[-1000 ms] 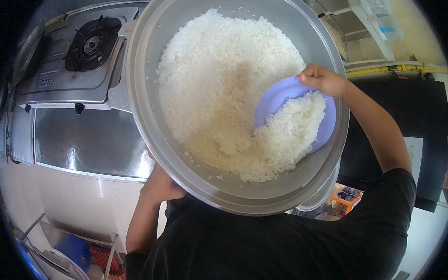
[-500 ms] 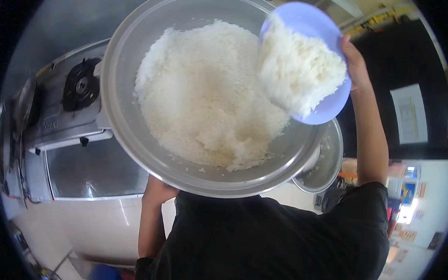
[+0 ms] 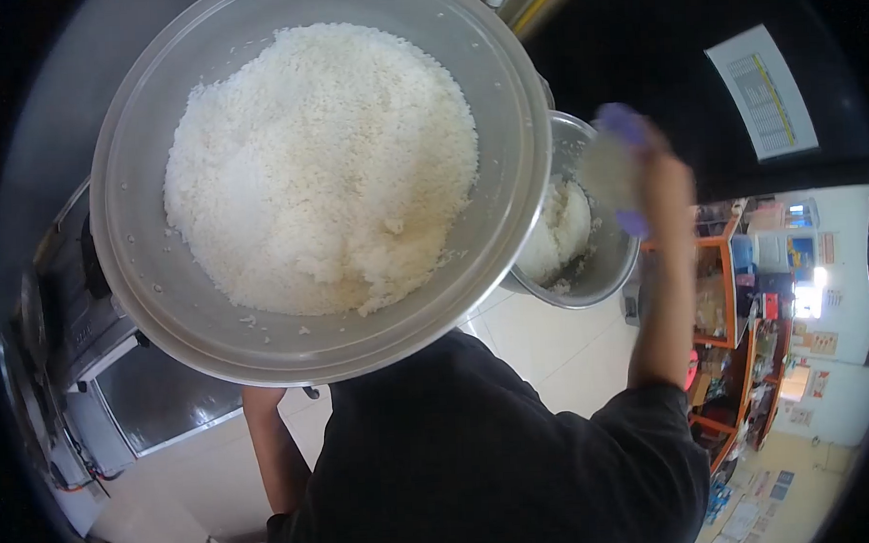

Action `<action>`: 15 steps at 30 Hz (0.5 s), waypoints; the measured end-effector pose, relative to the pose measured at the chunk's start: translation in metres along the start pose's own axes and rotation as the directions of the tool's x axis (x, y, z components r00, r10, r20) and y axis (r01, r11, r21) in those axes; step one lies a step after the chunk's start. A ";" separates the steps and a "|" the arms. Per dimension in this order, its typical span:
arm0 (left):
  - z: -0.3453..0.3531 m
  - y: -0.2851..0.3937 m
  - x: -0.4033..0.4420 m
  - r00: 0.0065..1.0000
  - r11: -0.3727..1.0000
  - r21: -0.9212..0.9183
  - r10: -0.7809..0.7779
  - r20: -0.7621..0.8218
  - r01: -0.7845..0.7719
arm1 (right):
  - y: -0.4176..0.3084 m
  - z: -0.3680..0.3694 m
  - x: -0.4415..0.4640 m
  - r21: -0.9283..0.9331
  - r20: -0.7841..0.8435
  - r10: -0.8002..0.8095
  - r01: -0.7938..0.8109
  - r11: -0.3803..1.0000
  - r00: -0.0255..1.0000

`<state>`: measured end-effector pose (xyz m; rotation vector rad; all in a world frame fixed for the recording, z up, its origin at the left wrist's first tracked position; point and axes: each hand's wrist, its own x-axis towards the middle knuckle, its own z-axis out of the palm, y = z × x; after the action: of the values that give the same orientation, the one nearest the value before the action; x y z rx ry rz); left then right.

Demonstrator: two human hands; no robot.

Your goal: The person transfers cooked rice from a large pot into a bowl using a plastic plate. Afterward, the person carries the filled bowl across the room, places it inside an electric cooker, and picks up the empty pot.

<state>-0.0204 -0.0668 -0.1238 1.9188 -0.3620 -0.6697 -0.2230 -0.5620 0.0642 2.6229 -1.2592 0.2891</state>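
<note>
From the head camera, you have the stove [image 3: 77, 313] at left, a sheet [image 3: 761, 92] and shelves [image 3: 713, 341] at right. The big pot [image 3: 502, 145], full of rice [image 3: 316, 170], hides most of your left hand [image 3: 263, 397]; its grip can't be told. Your blurred right hand [image 3: 669, 182] grasps the plate [image 3: 624, 121] by the small pot's [image 3: 614, 251] edge.

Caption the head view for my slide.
Right hand holds a purple plate by the smaller metal pot of rice.

Large pot [image 3: 130, 186] cropped at its 12 o'clock, hiding most of left hand [image 3: 263, 396] at its 7; right hand [image 3: 665, 175], purple plate [image 3: 622, 123] blurred at its 3.
</note>
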 end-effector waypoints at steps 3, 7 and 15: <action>-0.005 0.005 0.002 0.995 0.991 0.088 0.098 0.022 -0.100 | -0.029 0.042 -0.006 -0.134 0.106 0.003 0.011 0.991 0.994; 0.001 -0.006 0.002 0.994 0.994 0.014 0.111 -0.021 -0.111 | -0.004 -0.038 0.012 -0.043 -0.012 0.059 -0.059 0.997 0.998; 0.003 0.004 0.012 0.957 0.959 -0.003 0.283 0.054 -0.284 | -0.106 -0.144 0.085 0.633 -0.140 -0.195 0.239 0.736 0.971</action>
<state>-0.0121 -0.0771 -0.1249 1.8090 -0.6598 -0.5303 -0.0995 -0.5202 0.2130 3.2579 -0.9169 0.9074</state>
